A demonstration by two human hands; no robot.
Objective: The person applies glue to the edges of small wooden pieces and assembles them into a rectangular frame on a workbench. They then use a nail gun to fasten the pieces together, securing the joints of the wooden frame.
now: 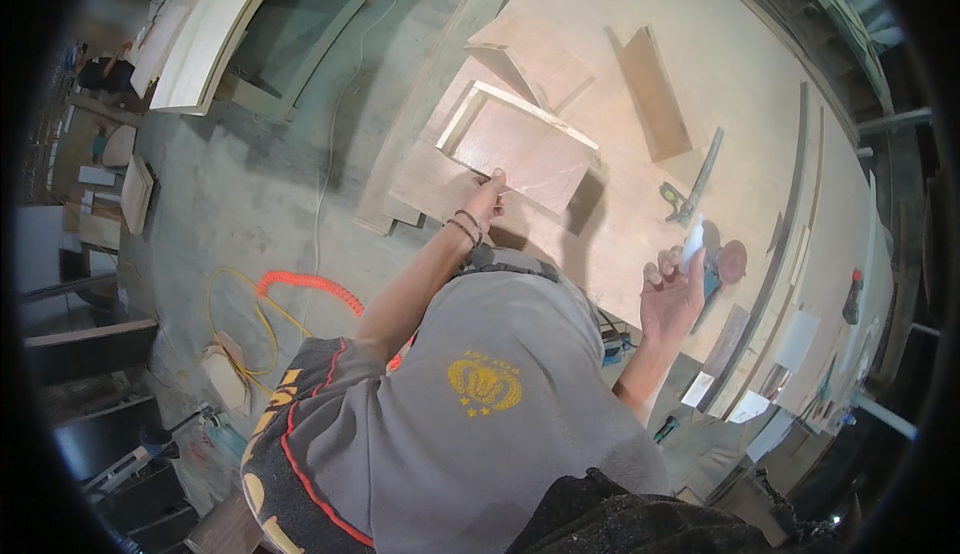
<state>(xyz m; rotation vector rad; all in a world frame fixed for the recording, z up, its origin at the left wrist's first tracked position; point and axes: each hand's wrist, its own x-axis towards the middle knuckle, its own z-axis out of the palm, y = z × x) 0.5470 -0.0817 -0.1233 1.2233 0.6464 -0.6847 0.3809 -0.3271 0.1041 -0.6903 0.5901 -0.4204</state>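
A shallow wooden box with a flat panel and raised sides rests tilted on the plywood worktop. My left hand, two dark bracelets at its wrist, pinches the near edge of that box. To the right, my right hand is raised with its fingers closed on a white tapered object, shaped like a small bottle; its lower part is hidden by the fingers. Just beyond it lies a combination square with a long metal blade. A teal power tool with a round brown disc lies beside my right hand.
Two angled wooden pieces, one narrow and one behind the box, stand on the worktop. Long strips lie along the right. An orange coiled hose and yellow cable are on the floor at left. Another person is far left.
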